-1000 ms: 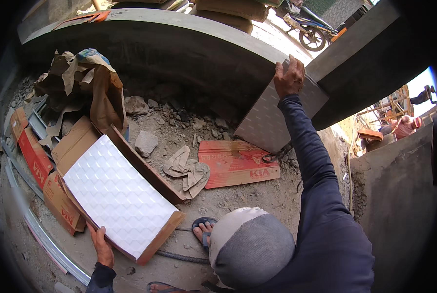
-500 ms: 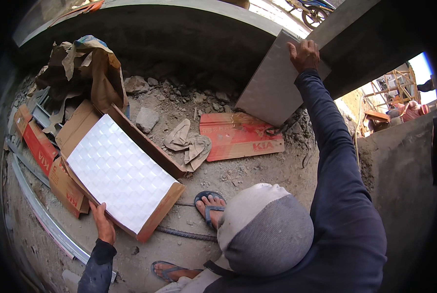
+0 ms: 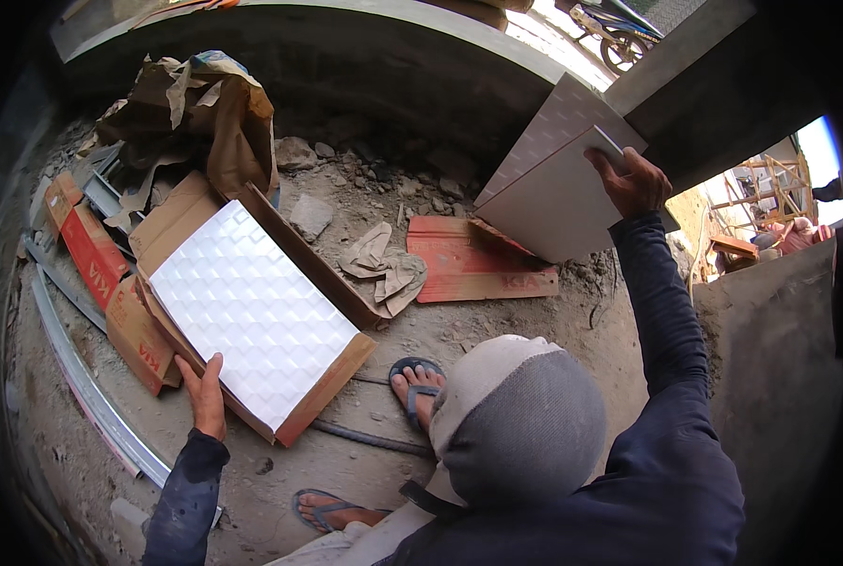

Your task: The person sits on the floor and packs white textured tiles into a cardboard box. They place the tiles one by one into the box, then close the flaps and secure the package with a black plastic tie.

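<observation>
My right hand (image 3: 632,179) is closed on the upper edge of a plain grey-faced tile (image 3: 558,203), thumb on the near face. This tile leans away from a second tile (image 3: 558,118) with a raised pattern, standing behind it by the low wall. The lower edge of the front tile is by a flat red cardboard piece (image 3: 450,269). At the left, my left hand (image 3: 205,401) touches the near side of an open carton (image 3: 332,391), fingers stretched and thumb apart. White tile with a raised wavy pattern (image 3: 252,307) lies face up in the carton.
Torn brown paper (image 3: 238,132), a crumpled paper scrap (image 3: 384,269) and rubble (image 3: 310,217) lie beyond the carton. Metal channels (image 3: 82,358) and red cardboard (image 3: 91,245) are at left. A rebar (image 3: 374,439) lies near my sandalled feet (image 3: 417,391). Concrete walls (image 3: 393,85) enclose the spot.
My right hand has tipped the front tile away from the one behind, uncovering its patterned face. My left hand stays at the carton's edge, with its thumb now spread. The whole view has shifted slightly.
</observation>
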Available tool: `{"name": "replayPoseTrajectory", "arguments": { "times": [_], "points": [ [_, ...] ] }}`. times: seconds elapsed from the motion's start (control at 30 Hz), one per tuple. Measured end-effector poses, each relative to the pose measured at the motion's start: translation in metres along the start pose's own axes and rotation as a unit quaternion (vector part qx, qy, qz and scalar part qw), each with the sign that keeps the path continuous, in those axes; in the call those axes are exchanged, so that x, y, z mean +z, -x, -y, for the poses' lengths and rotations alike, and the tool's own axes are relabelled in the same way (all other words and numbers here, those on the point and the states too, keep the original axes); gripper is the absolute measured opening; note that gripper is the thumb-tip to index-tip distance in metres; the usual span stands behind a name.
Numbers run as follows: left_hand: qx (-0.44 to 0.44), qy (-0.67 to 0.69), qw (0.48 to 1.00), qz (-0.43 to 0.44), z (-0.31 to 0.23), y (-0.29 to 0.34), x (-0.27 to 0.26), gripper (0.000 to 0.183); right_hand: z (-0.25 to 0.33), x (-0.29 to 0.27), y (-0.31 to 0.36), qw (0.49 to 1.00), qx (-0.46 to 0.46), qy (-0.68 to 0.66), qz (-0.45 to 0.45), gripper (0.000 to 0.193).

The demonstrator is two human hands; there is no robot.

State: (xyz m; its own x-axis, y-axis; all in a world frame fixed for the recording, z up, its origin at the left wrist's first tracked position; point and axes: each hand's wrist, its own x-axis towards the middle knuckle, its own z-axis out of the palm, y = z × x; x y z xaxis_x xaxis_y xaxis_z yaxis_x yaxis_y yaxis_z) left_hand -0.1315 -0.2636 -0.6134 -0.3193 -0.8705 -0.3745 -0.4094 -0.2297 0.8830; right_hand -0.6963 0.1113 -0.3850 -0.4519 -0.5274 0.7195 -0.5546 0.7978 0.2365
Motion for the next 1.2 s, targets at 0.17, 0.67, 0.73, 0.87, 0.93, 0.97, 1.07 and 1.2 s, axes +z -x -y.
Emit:
{"name": "replayPoseTrajectory", "arguments": {
  "times": [0.17, 0.67, 0.73, 0.87, 0.93, 0.97, 1.07, 1.2],
  "points": [
    [0.271, -0.283, 0.919, -0.048, -0.044, -0.004, 0.009, 0.076, -0.025, -0.061, -0.014, 0.991, 0.126, -0.032, 0.019, 0.066],
    [0.452, -0.207, 0.816, 0.296, -0.177, 0.022, 0.234, 0.047, -0.057, -0.124, -0.079, 0.956, 0.147, -0.234, 0.101, 0.043],
    [0.492, -0.151, 0.812, 0.275, -0.203, 0.025, 0.252, 0.050, -0.022, -0.099, -0.077, 0.980, -0.024, -0.188, 0.066, 0.051],
    [0.530, -0.001, 0.812, 0.245, -0.262, 0.038, 0.311, 0.054, 0.053, -0.041, -0.046, 0.982, -0.133, -0.133, 0.009, 0.054],
    [0.482, 0.074, 0.831, 0.268, -0.281, 0.044, 0.337, 0.054, 0.080, -0.023, -0.029, 0.970, -0.110, -0.191, 0.104, 0.063],
    [0.428, 0.111, 0.849, 0.291, -0.282, 0.050, 0.346, 0.054, 0.091, -0.019, -0.022, 0.963, -0.140, -0.217, 0.072, 0.061],
    [0.406, 0.137, 0.847, 0.315, -0.279, 0.055, 0.365, 0.048, 0.083, -0.013, -0.029, 0.937, -0.161, -0.255, 0.174, 0.057],
    [0.351, 0.205, 0.834, 0.372, -0.259, 0.050, 0.363, 0.038, -0.001, 0.022, -0.085, 0.852, 0.004, -0.437, 0.288, 0.046]
  ]
}}
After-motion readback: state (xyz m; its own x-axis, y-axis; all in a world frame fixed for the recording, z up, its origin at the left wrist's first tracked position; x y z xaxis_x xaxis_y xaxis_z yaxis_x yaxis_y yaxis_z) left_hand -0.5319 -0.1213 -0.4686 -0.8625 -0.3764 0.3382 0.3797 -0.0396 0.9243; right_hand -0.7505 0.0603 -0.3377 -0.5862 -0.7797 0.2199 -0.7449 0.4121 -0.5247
